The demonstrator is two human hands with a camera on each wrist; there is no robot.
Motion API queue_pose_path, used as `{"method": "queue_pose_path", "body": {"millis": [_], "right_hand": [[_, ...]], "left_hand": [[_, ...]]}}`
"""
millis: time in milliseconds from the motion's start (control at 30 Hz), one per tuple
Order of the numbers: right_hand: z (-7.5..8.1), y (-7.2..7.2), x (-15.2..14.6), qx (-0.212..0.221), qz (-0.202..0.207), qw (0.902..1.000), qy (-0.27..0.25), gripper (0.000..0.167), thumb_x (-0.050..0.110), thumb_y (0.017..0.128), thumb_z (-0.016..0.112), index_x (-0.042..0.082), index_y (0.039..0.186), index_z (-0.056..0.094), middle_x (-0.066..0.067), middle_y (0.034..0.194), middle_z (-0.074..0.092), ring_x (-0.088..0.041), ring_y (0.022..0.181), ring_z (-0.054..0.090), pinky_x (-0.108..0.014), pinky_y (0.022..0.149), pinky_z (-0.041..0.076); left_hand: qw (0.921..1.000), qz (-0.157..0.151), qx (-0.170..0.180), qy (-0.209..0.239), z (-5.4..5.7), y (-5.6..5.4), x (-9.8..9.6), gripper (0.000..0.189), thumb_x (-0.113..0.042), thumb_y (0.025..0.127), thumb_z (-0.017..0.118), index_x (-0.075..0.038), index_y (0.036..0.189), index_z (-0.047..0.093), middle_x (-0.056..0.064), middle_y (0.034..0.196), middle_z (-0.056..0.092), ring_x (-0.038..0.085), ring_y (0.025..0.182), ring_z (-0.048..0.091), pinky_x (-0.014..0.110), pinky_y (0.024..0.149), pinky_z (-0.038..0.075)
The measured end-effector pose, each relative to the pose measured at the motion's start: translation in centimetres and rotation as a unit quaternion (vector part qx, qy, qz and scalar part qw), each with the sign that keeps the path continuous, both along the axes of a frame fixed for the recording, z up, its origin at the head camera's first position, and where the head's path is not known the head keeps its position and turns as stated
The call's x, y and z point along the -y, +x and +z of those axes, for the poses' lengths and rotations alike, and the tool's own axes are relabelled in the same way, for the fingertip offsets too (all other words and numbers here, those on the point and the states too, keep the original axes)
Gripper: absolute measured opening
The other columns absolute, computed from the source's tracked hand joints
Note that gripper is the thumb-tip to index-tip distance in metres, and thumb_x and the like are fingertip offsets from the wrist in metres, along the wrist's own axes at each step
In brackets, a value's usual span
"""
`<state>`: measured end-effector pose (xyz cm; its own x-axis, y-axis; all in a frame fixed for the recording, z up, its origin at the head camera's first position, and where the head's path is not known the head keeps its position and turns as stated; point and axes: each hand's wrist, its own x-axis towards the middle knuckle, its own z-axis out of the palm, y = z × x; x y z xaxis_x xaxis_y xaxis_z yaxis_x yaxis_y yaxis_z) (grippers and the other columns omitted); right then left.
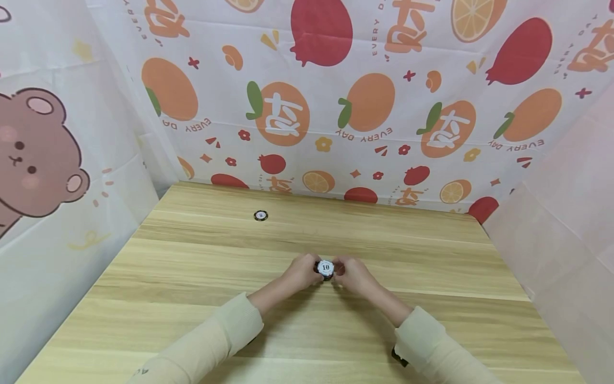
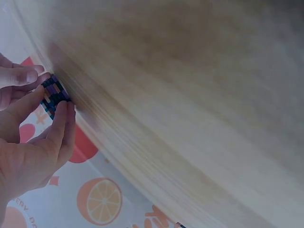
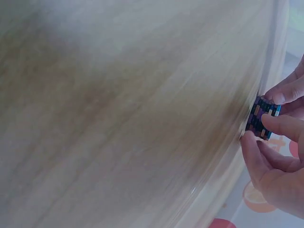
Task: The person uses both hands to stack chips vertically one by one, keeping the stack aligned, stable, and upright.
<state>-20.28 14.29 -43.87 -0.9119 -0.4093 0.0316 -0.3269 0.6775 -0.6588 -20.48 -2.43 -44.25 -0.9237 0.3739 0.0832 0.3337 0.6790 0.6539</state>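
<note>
A short stack of poker chips stands on the wooden table, its white top chip marked 10. Dark and light edge blocks show along the stack's side in the right wrist view. My left hand grips the stack from the left, thumb and fingers at its side. From the right, my right hand holds the same stack between its thumb and fingers. A small reddish-brown patch shows by the right fingertips; what it is I cannot tell. Farther back on the left, one black chip with a white centre lies flat.
The wooden table runs back to a fruit-print curtain. A bear-print sheet hangs on the left, a pale sheet on the right. Beside the right sleeve a dark object is partly hidden, probably a wrist camera part.
</note>
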Motion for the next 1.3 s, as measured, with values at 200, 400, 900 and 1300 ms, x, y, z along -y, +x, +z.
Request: {"method": "queue_pose_path", "body": {"millis": [200,400,900,1300], "right_hand": [[-0.2,-0.1,0.5,0.009,-0.004,0.9995,-0.031,0.029,-0.008,0.073,0.068,-0.008,0.102,0.061,-0.013,0.090,0.063,-0.022,0.078,0.061,-0.025,0.065,0.050],[-0.3,-0.1,0.9,0.011,-0.014,0.9995,-0.025,0.028,-0.006,0.072,0.070,-0.008,0.100,0.062,-0.012,0.089,0.063,-0.019,0.077,0.059,-0.026,0.065,0.048],[-0.8,-0.5,1.2,0.006,-0.009,0.9999,-0.003,0.036,0.002,0.070,0.076,-0.004,0.102,0.061,-0.009,0.093,0.058,-0.018,0.081,0.053,-0.031,0.070,0.046],[-0.9,-0.5,1.5,0.002,-0.017,0.9995,0.028,0.034,0.002,0.070,0.077,-0.002,0.099,0.060,-0.011,0.096,0.057,-0.024,0.091,0.053,-0.039,0.079,0.044]], "left_hand": [[0.9995,-0.009,-0.029,0.005,-0.2,-0.1,0.1,0.020,0.000,0.067,0.076,0.002,0.083,0.065,0.005,0.077,0.062,0.018,0.073,0.056,0.029,0.066,0.047],[0.9998,-0.003,-0.016,-0.012,0.2,0.1,0.0,0.020,0.000,0.068,0.076,0.002,0.085,0.066,0.007,0.080,0.064,0.020,0.076,0.057,0.031,0.068,0.047],[0.9997,0.001,0.022,-0.005,0.2,0.0,-0.2,0.024,0.001,0.069,0.076,0.002,0.090,0.065,0.009,0.085,0.064,0.021,0.082,0.058,0.033,0.072,0.048],[0.9997,0.005,0.024,0.003,0.0,-0.1,-0.2,0.019,0.001,0.073,0.073,0.002,0.090,0.064,0.008,0.085,0.064,0.021,0.082,0.058,0.032,0.071,0.048]]}}
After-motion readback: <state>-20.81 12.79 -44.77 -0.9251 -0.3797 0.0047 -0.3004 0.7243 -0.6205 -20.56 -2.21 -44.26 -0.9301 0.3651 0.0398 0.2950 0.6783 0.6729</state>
